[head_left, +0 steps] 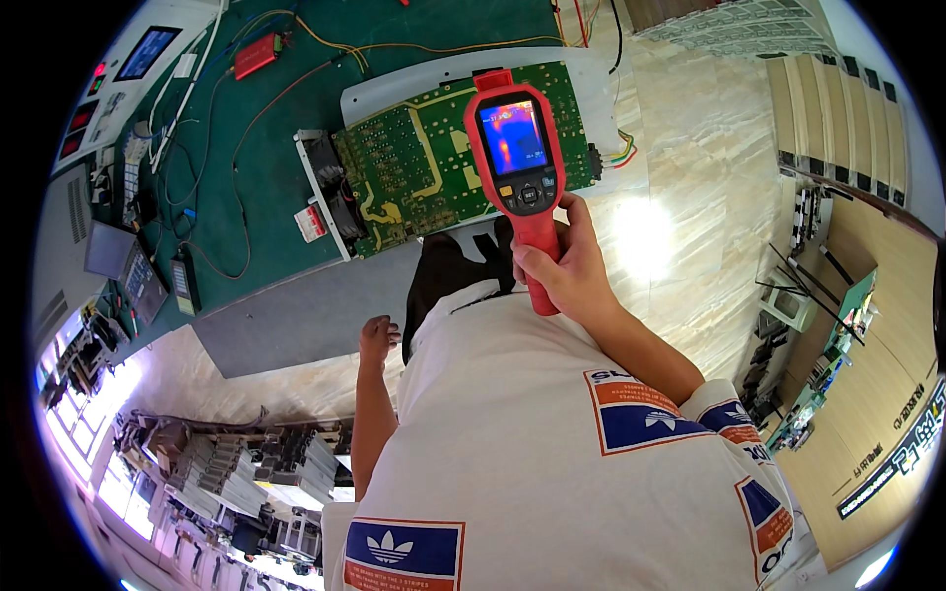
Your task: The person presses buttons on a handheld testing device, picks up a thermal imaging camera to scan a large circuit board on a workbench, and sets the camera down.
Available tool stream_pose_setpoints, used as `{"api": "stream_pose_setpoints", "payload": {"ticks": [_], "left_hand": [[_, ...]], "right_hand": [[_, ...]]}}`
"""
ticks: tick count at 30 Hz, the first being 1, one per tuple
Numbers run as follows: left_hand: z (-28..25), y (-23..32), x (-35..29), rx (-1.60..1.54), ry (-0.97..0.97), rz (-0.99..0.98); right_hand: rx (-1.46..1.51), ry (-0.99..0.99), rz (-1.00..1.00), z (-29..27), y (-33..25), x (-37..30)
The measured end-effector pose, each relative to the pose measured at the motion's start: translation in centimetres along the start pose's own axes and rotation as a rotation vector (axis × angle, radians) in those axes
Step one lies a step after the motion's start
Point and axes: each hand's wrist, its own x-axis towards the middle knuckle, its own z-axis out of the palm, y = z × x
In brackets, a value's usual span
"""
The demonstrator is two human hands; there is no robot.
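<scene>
My right hand (569, 261) is wrapped round the handle of a red and black handheld thermal camera (532, 212). Its lit screen shows a blue, purple and orange heat picture. Beneath and beyond the camera lies a large green circuit board (414, 163), partly covered by it, with black fans in a metal end frame (325, 192) on its left side. My left hand (378, 340) hangs low beside my body, off the table's front edge, with loosely bent fingers and nothing visible in them.
A green-topped workbench (266, 158) carries a red box (257, 57) with wires, a dark handheld meter (183, 283) and a laptop (128, 271). A grey-white panel (394, 91) lies under the board. Coloured wires (621, 150) leave its right end. Stacked equipment (217, 473) stands behind me.
</scene>
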Motion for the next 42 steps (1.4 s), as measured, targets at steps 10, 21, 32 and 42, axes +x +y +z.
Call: {"api": "stream_pose_setpoints", "payload": {"ticks": [10, 21, 32, 42], "left_hand": [[-0.56, 0.26, 0.28, 0.037, -0.003, -0.05], [-0.18, 0.92, 0.03, 0.038, -0.005, -0.034], [-0.26, 0.77, 0.46, -0.015, -0.014, -0.019], [-0.31, 0.65, 0.46, 0.005, -0.018, -0.016]], "right_hand": [[-0.003, 0.0, -0.009, 0.28, 0.14, 0.4], [-0.001, -0.003, -0.003, 0.47, -0.23, 0.65], [-0.007, 0.005, -0.01, 0.51, -0.28, 0.65], [-0.008, 0.005, -0.008, 0.28, -0.11, 0.36]]}}
